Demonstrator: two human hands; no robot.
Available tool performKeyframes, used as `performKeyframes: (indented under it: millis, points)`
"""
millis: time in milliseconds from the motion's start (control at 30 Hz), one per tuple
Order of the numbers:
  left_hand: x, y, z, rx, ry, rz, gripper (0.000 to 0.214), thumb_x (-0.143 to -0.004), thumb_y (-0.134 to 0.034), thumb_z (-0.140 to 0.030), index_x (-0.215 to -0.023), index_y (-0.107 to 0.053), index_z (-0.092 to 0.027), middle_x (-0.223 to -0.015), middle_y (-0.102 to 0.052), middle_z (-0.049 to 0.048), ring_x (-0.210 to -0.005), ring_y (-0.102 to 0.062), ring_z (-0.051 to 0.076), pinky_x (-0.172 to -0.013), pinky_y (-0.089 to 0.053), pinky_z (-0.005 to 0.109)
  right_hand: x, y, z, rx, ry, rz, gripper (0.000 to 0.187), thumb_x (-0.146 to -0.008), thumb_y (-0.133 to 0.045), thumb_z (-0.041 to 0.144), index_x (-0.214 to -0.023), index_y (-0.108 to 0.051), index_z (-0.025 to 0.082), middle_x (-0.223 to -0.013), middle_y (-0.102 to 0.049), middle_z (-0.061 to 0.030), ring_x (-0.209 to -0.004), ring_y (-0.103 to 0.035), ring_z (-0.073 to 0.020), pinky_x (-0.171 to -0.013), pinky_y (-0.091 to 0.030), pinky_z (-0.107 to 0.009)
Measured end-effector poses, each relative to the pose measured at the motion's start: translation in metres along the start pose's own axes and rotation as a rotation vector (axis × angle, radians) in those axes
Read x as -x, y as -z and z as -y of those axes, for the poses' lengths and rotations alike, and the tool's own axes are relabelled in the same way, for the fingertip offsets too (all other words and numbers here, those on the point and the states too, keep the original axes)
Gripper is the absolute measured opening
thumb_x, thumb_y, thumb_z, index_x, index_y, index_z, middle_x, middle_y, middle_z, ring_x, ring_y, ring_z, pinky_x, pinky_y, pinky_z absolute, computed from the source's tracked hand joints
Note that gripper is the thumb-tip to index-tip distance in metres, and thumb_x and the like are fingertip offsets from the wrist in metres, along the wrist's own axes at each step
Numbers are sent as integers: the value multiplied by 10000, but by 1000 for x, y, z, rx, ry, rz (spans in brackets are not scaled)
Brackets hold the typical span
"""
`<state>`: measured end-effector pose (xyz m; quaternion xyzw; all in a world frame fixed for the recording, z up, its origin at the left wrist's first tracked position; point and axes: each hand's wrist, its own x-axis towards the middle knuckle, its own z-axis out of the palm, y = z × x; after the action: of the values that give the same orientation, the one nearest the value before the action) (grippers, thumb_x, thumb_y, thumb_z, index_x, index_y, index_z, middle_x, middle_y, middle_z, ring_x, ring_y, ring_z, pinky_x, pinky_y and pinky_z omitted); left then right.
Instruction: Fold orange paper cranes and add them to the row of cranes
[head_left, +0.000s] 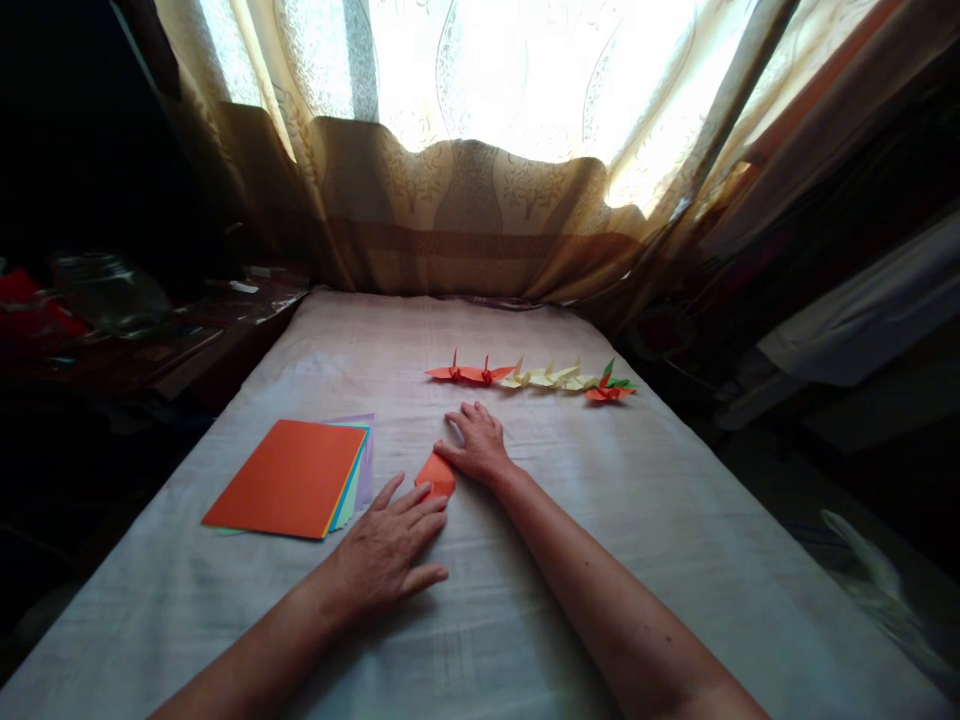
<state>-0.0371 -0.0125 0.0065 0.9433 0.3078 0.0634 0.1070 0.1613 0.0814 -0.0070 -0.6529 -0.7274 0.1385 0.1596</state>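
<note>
A small folded piece of orange origami paper lies flat on the cloth-covered table, between my two hands. My left hand rests palm down with its fingers spread, the fingertips touching the near edge of the folded paper. On the far right side, my right hand touches the paper's upper corner with its thumb, its other fingers stretched out over the cloth. Neither hand grips anything. Left of my left hand sits a stack of coloured paper sheets, orange on top, with blue, green and purple edges showing.
A row of folded paper cranes in red, pale yellow and green stands beyond my right hand. A white cloth covers the table. Curtains hang at the back. A glass jar stands on dark furniture at left.
</note>
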Motion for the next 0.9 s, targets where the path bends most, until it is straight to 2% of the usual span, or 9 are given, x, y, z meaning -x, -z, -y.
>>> performKeyframes:
  millis: [100, 167, 267, 333, 400, 567, 667, 767, 900]
  points:
    - [7, 3, 10, 49, 6, 14, 369, -965, -429, -513, -1175, -588, -254, -1370, -583, 34, -1352, -433, 243, -1194, -132, 486, 7, 1, -4, -48, -11, -71, 392, -874, -627, 367, -1244, -612, 240, -1439, -479, -110, -1385, -345, -281, -1106, -256, -460]
    - [11, 2, 13, 89, 30, 14, 291, -981, -429, -437, -1155, -576, -257, -1372, -581, 27, -1357, -427, 229, -1190, -155, 483, 14, 2, -7, -84, 52, -127, 375, -917, -550, 302, -1283, -586, 229, -1441, -485, -106, -1365, -384, -251, -1101, -279, -436]
    - [13, -2, 12, 141, 48, -19, 237, -973, -453, -337, -1169, -554, -252, -1387, -563, 37, -1368, -407, 231, -1186, -157, 495, 34, 4, -11, -62, 350, -181, 428, -945, -465, 260, -1371, -507, 244, -1482, -445, -74, -1407, -324, -220, -1125, -240, -425]
    - [14, -4, 12, 167, 48, -34, 222, -955, -478, -289, -1159, -554, -247, -1369, -575, 43, -1359, -416, 234, -1187, -145, 505, 51, 7, -16, 3, 600, -116, 432, -957, -437, 271, -1384, -496, 247, -1488, -439, -55, -1433, -270, -215, -1153, -183, -429]
    - [14, -5, 11, 183, 46, -47, 208, -944, -491, -264, -1138, -562, -247, -1350, -589, 42, -1348, -429, 232, -1188, -136, 508, 66, 11, -21, 82, 733, -59, 423, -961, -438, 299, -1376, -508, 252, -1490, -437, -41, -1447, -231, -220, -1174, -128, -443]
    - [14, -5, 12, 166, 31, -76, 223, -937, -506, -270, -1150, -567, -250, -1378, -571, 45, -1348, -434, 237, -1190, -150, 506, 77, 21, -26, 195, 738, -18, 429, -975, -439, 367, -1380, -509, 245, -1551, -325, -44, -1467, -166, -235, -1194, -28, -464]
    - [14, -5, 11, 140, 33, -71, 230, -944, -489, -276, -1155, -573, -240, -1356, -589, 51, -1338, -447, 230, -1189, -159, 502, 74, 23, -24, 173, 784, 129, 478, -992, -394, 395, -1436, -437, 225, -1514, -396, -27, -1461, -191, -210, -1201, 11, -449]
    - [16, -7, 12, 100, 31, -46, 302, -968, -456, -329, -1236, -558, -231, -1366, -583, 59, -1351, -433, 232, -1191, -159, 494, 71, 22, -20, 134, 749, 266, 515, -999, -368, 433, -1468, -382, 221, -1511, -396, -33, -1451, -225, -201, -1201, 7, -454]
    - [24, -11, 12, 33, -10, 23, 572, -973, -424, -481, -1484, -327, -242, -1494, -440, 66, -1406, -349, 252, -1197, -117, 490, 70, 23, -20, 110, 698, 342, 552, -1004, -341, 469, -1497, -315, 225, -1542, -331, -50, -1444, -248, -196, -1198, -10, -458]
